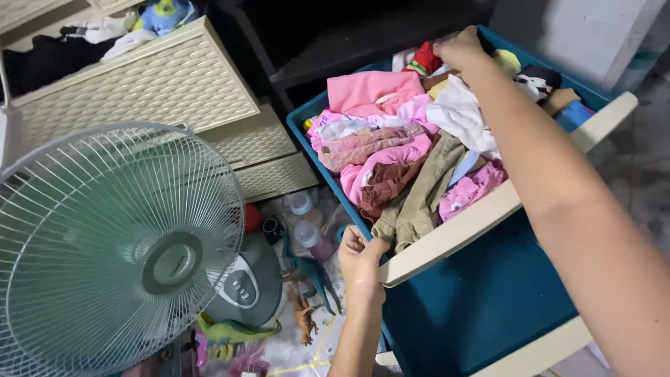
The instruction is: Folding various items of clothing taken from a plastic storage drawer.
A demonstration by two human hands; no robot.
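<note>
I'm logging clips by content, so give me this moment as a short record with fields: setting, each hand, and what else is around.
setting: open teal drawer with a cream rim, full of folded clothes
left hand: grip on the drawer's front corner
right hand: reaches to the far end, fingers on the clothes there
left of drawer: fan, cream wicker drawers
floor: toy dinosaurs, small bottles

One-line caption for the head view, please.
Left hand grips the cream rim of an open teal drawer while the right hand reaches into the folded clothes.
</note>
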